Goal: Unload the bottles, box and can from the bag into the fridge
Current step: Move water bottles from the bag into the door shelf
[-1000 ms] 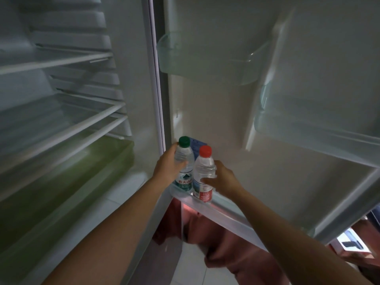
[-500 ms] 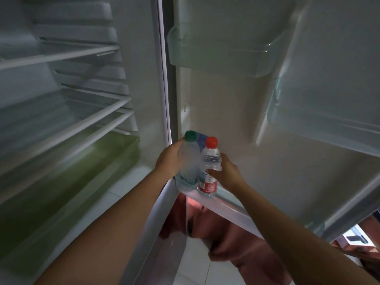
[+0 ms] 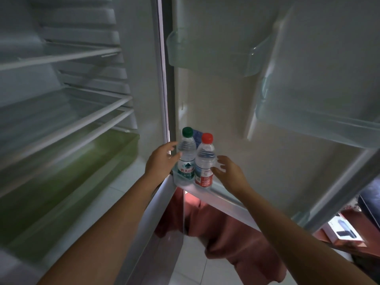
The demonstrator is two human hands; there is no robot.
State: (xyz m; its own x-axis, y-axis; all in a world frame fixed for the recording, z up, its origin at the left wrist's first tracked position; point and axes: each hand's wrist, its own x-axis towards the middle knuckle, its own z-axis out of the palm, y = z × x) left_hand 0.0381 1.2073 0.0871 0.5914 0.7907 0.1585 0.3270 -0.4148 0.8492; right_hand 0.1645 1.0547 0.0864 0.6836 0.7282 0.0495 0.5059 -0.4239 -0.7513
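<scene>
My left hand (image 3: pixel 162 161) and right hand (image 3: pixel 227 171) hover spread, holding nothing, beside the green-capped clear plastic bottle (image 3: pixel 186 156) and red-capped clear plastic bottle (image 3: pixel 204 161), upright and touching in the lowest white door shelf (image 3: pixel 222 197); a brushing finger could topple either.

green-capped bottle (image 3: pixel 186 159) label reads 农夫山泉, red-capped bottle's (image 3: pixel 204 161) print illegible

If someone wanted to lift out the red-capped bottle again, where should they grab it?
Probably around the clear ribbed body of the red-capped bottle, above the label, coming from its right. It stands upright in the door shelf with the green-capped bottle tight on its left, so only the right side is free.
</scene>
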